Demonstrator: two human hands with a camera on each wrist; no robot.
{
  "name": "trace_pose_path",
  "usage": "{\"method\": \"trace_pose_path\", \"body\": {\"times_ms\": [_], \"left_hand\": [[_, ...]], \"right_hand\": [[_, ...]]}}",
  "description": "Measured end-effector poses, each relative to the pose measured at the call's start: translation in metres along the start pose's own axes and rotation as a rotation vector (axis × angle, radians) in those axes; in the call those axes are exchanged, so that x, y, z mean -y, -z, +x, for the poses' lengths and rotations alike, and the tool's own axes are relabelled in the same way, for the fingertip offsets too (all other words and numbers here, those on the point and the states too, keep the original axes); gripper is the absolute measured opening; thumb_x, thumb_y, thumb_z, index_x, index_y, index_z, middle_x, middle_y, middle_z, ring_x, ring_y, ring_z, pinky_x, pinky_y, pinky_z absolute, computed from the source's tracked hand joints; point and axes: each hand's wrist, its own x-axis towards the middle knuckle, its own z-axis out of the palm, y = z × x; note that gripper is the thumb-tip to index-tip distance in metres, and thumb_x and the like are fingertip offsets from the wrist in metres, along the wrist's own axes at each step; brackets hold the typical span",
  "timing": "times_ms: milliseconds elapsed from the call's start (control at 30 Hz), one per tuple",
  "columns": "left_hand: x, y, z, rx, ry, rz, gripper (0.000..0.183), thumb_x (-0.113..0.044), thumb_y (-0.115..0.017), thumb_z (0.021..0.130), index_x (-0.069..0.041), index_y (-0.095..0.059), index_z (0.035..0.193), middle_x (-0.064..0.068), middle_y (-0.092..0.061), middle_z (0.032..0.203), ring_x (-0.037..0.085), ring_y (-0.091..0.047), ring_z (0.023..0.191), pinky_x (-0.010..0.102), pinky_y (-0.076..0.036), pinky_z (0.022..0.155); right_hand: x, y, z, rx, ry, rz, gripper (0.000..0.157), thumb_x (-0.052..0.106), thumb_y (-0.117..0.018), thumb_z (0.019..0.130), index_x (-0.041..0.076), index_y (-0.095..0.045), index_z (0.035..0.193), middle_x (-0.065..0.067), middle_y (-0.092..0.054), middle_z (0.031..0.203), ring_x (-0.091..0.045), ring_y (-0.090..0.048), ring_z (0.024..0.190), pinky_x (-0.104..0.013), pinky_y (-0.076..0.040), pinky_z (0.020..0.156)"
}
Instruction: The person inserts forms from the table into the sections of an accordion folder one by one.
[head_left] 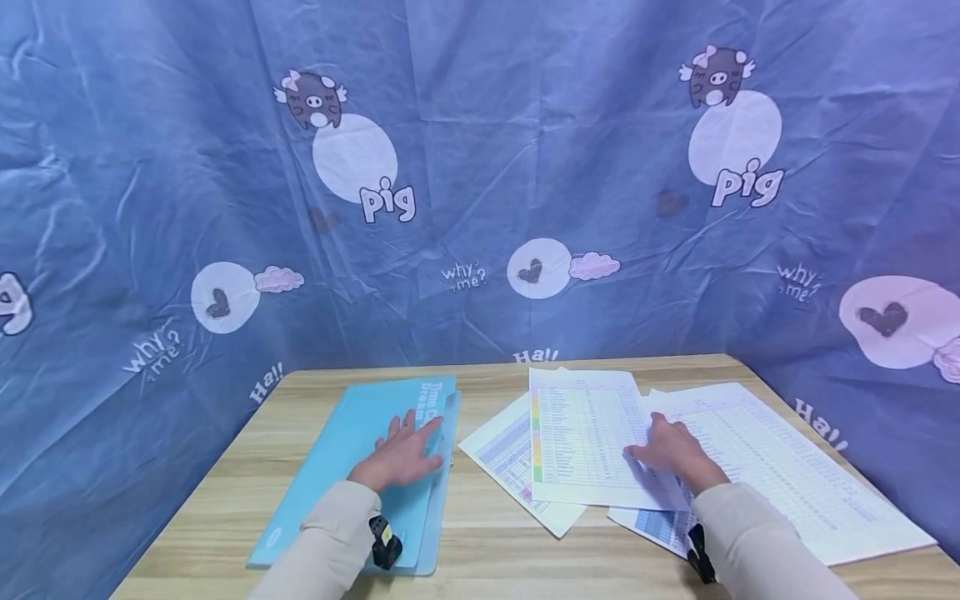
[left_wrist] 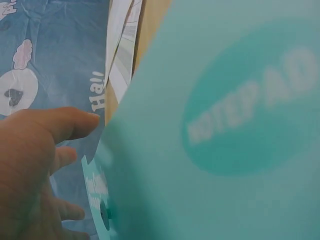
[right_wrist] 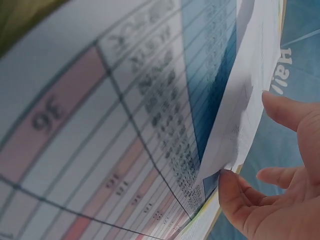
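A light blue plastic folder (head_left: 352, 442) lies closed on the left part of the table. My left hand (head_left: 405, 454) is spread over its right edge, fingers apart and gripping nothing. In the left wrist view, the folder cover (left_wrist: 240, 200) carries the word NOTEPAD, and a flap with a snap button (left_wrist: 104, 216) shows below the fingers. My right hand (head_left: 670, 450) is at the right side of a printed sheet (head_left: 585, 433) with a coloured left column. In the right wrist view, one fingertip (right_wrist: 230, 187) is right at the paper edge, with the thumb and fingers apart.
Under that sheet, another printed sheet (head_left: 498, 454) sticks out at an angle to the left. More printed sheets (head_left: 772, 467) overlap on the right, reaching toward the table's right edge. A blue patterned curtain (head_left: 480, 167) hangs behind the wooden table (head_left: 225, 467).
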Motion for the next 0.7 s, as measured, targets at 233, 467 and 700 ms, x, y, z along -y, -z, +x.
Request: {"method": "trace_pose_path", "body": {"times_ms": [233,467,700], "left_hand": [[-0.001,0.0,-0.004,0.03,0.001,-0.002,0.061,-0.036,-0.056,0.09,-0.023,-0.037,0.146,0.026,-0.012,0.154,0.049,-0.006,0.14,0.072,-0.014,0.101],[-0.002,-0.006,-0.006,0.038,0.013,0.008,0.06,-0.035,-0.054,0.09,-0.018,-0.037,0.146,0.027,-0.014,0.153,0.05,-0.007,0.14,0.071,-0.014,0.102],[-0.003,-0.011,-0.006,0.057,0.017,0.017,0.059,-0.033,-0.053,0.09,-0.021,-0.038,0.145,0.027,-0.013,0.154,0.05,-0.006,0.14,0.071,-0.015,0.102]], "right_hand": [[0.0,0.001,0.001,0.003,0.006,-0.017,0.079,0.031,-0.072,0.078,-0.02,-0.036,0.125,-0.035,-0.051,0.104,-0.042,-0.052,0.093,-0.053,-0.045,0.082],[-0.001,0.0,0.003,-0.011,0.021,-0.021,0.073,0.028,-0.074,0.075,-0.019,-0.041,0.12,-0.031,-0.056,0.098,-0.039,-0.054,0.089,-0.051,-0.046,0.08],[-0.001,-0.001,0.005,-0.013,0.013,-0.015,0.064,0.026,-0.074,0.075,-0.018,-0.046,0.113,-0.027,-0.057,0.093,-0.035,-0.055,0.083,-0.048,-0.046,0.077]]}}
